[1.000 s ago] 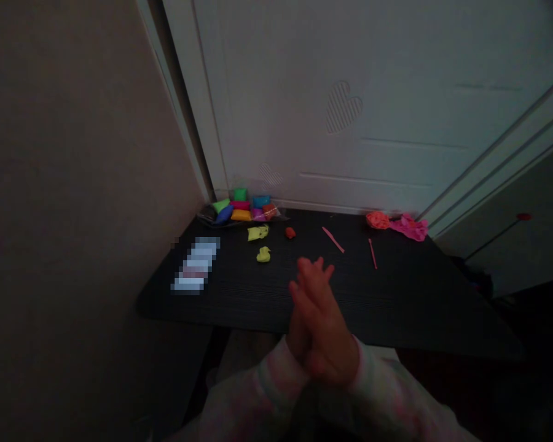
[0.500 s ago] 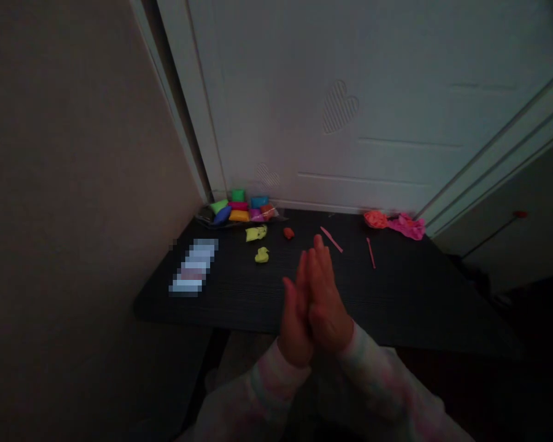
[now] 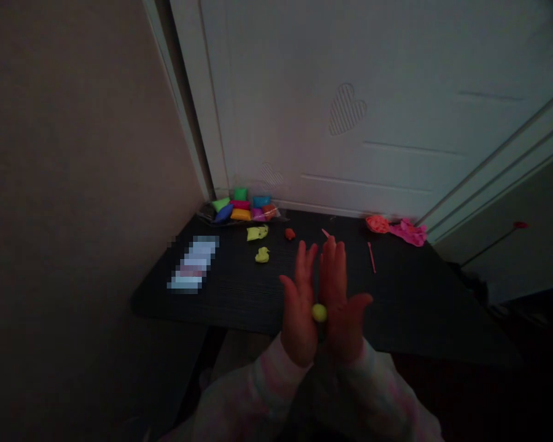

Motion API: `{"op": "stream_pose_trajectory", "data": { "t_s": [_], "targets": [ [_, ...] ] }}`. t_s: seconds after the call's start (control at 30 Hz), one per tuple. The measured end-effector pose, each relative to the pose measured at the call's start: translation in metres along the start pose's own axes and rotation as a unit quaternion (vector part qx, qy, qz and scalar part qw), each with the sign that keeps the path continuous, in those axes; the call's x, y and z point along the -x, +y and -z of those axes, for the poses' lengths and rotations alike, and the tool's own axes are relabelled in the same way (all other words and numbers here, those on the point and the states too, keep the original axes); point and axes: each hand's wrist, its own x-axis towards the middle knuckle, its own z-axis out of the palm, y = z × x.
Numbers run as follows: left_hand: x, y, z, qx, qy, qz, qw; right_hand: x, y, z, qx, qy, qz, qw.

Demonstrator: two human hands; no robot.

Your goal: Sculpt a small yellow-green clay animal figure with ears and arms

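Observation:
A small round ball of yellow modelling clay (image 3: 319, 313) is cradled between the heels of my two palms, above the front of the dark table (image 3: 239, 288). My left hand (image 3: 300, 319) touches it from the left, fingers stretched forward and thumb out to the side. On the other side my right hand (image 3: 341, 313) bears against it, its fingers also straight and its thumb pointing right. Further back lie a yellow lump of clay (image 3: 262, 255), an opened yellow clay packet (image 3: 257, 233) and a small red-orange lump (image 3: 290, 234).
Colourful clay packets in clear plastic (image 3: 241, 214) lie at the back left. A blurred-out bright rectangle (image 3: 194, 264) is at the left. A pink stick tool (image 3: 372, 258) lies to the right, another pink tool (image 3: 325, 233) partly behind my fingers. Crumpled pink material (image 3: 410, 232) sits at the back right.
My palms were pressed together and shifting against each other, hiding what was between them. Now they have parted like an opened book, and the yellow clay ball shows.

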Motion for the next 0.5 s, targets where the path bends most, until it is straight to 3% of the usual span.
{"op": "stream_pose_trajectory", "data": {
  "t_s": [0.13,0.4,0.5],
  "targets": [
    [-0.001,0.0,-0.002,-0.011,-0.005,-0.042,0.999,0.004,-0.007,-0.002,-0.027,0.025,0.011,0.999],
    [0.005,-0.004,-0.004,-0.039,-0.008,-0.04,0.998,0.004,-0.012,-0.001,-0.03,0.047,-0.002,0.998],
    [0.007,-0.003,-0.008,-0.056,0.006,-0.023,0.998,0.004,-0.01,0.0,0.04,0.017,0.048,0.998]
  ]
}}
